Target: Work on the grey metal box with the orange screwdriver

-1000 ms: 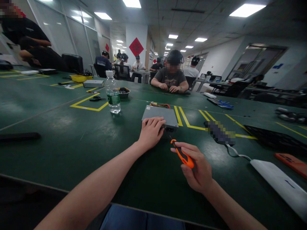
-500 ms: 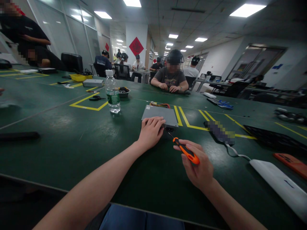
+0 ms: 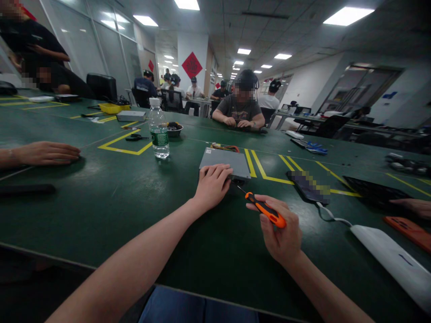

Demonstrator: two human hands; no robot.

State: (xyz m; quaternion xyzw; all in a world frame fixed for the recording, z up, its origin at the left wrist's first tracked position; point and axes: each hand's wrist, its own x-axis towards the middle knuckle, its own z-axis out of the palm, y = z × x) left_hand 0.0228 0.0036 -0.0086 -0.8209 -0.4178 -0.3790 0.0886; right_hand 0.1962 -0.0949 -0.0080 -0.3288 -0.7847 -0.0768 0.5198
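Observation:
A flat grey metal box with coloured wires at its far edge lies on the green table. My left hand rests palm down on the box's near left corner, fingers spread flat. My right hand is closed round an orange-handled screwdriver, whose thin tip points at the box's near edge, just right of my left hand.
A water bottle stands left of the box. A white power strip with cable and an orange object lie at right. Another person's hand lies on the table at left, one more hand at right. A person sits opposite.
My right hand and the screwdriver have shifted slightly right. Another person's hand has come to rest on the table at left, and a hand has appeared at the right edge.

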